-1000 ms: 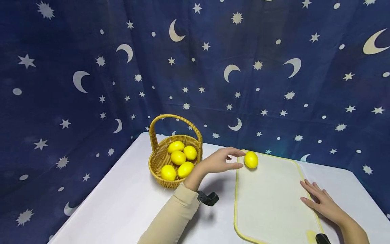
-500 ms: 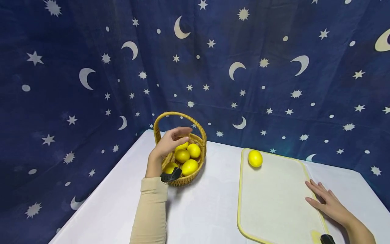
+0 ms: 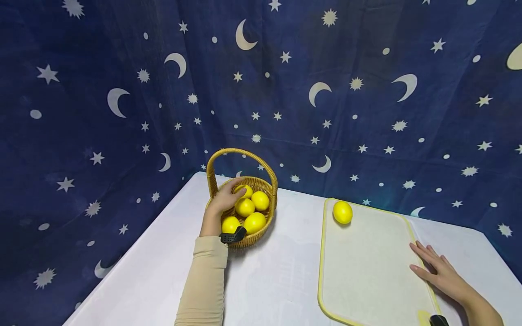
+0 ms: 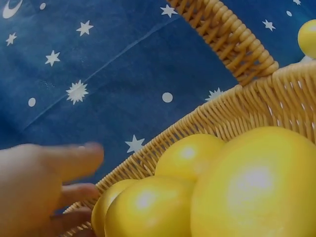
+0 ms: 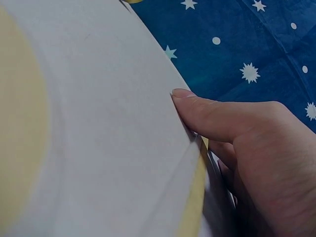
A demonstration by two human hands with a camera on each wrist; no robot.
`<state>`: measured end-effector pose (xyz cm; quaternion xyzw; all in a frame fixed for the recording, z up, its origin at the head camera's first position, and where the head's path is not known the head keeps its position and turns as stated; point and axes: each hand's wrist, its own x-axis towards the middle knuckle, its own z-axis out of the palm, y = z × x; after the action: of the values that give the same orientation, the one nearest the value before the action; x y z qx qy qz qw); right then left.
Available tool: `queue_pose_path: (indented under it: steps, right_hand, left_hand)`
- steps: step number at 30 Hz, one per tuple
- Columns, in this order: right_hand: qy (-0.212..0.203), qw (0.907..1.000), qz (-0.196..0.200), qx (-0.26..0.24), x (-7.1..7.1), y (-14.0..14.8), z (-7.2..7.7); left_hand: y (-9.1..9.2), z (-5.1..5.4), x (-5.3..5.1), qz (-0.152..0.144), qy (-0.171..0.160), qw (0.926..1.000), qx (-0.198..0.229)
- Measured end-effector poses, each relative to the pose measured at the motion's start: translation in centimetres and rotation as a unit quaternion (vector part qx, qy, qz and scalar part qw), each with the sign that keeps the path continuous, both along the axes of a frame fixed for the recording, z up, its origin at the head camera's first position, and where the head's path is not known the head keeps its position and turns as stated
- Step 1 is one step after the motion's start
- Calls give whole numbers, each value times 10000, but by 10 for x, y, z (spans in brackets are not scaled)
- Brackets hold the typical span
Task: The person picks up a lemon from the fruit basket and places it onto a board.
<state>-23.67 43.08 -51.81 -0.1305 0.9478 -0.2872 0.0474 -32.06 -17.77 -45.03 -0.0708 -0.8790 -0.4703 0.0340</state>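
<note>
In the head view, my left hand [image 3: 225, 198] is over the left side of the wicker basket [image 3: 234, 151], fingers and thumb spread beside the rearmost yellow lemon [image 3: 247, 192]. The left wrist view has this hand [image 4: 44, 182] next to several lemons [image 4: 256, 182], thumb extended; its lower fingertips are partly hidden, so contact is unclear. My right hand [image 3: 442, 274] rests with extended fingers on the right edge of a white, yellow-rimmed board [image 3: 371, 258]. Another lemon [image 3: 342, 213] lies at the board's back left corner.
The basket's arched handle [image 4: 232, 39] rises above its rim. A white-covered table [image 3: 281, 271] carries the basket and board. Behind it hangs a dark blue curtain [image 3: 285, 99] with stars and moons.
My left hand went from beside the lone lemon on the board leftward to the basket, then lowered toward the rear lemon. My right hand stays at the board's edge. The head view shifted slightly.
</note>
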Motion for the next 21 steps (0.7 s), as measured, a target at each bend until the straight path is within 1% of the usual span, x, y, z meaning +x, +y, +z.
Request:
queue_pose_path:
  steps: [3,4,5,12,16,18,21]
  right_hand:
    - [-31,10000,12,-30,0,0,0]
    - [-46,10000,7,-35,0,0,0]
    - [-58,10000,-8,-26,0,0,0]
    - [-63,10000,-38,18,-1,0,-2]
    - [-47,10000,-61,32,-1,0,-3]
    - [-62,9999,-78,40,-1,0,-3]
    - [-68,9999,-76,34,-1,1,-3]
  left_hand:
    - [0,-3,-1,-130,-13,9993,-353]
    - [1,-4,0,-122,-36,9990,-419]
    - [1,-5,-1,-72,-35,9986,-529]
    - [3,-5,1,358,-225,9948,-929]
    - [4,-5,1,546,-416,9919,-1069]
    - [5,-4,1,627,-540,9914,-1016]
    - [5,-3,1,643,-618,9910,-996]
